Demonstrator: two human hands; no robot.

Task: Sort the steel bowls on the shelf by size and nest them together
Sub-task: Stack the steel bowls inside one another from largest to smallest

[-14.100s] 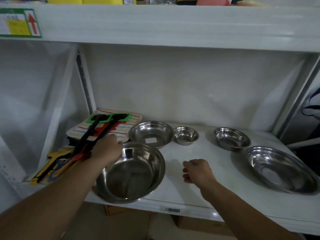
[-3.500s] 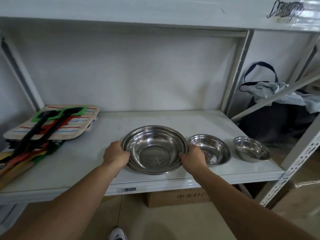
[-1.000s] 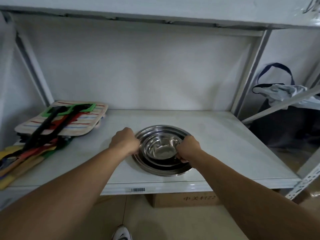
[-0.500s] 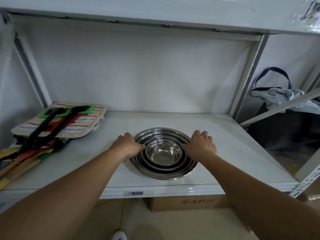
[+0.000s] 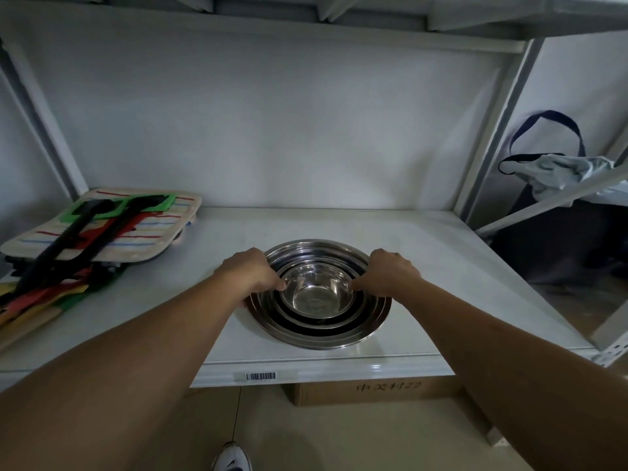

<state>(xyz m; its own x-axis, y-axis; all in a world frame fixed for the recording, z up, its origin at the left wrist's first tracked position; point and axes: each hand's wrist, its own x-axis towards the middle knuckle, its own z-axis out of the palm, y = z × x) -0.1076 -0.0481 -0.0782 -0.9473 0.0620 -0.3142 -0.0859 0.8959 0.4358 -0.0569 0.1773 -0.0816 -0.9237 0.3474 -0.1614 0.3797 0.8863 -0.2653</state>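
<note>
Dim, flat, slightly cool indoor light, low contrast overall. Specular highlights on the nested steel bowls [image 5: 319, 294], brightest in the innermost one; dark bands between the rims. Sheen on the shelf [image 5: 424, 266] surface, small glare spot on its front lip at right. Soft shadow under the upper shelf [image 5: 306, 15] across the back wall. Strong wide-angle bending: uprights bow at both edges, forearms stretch toward the lower corners. Edges soft, centre reasonably sharp.
</note>
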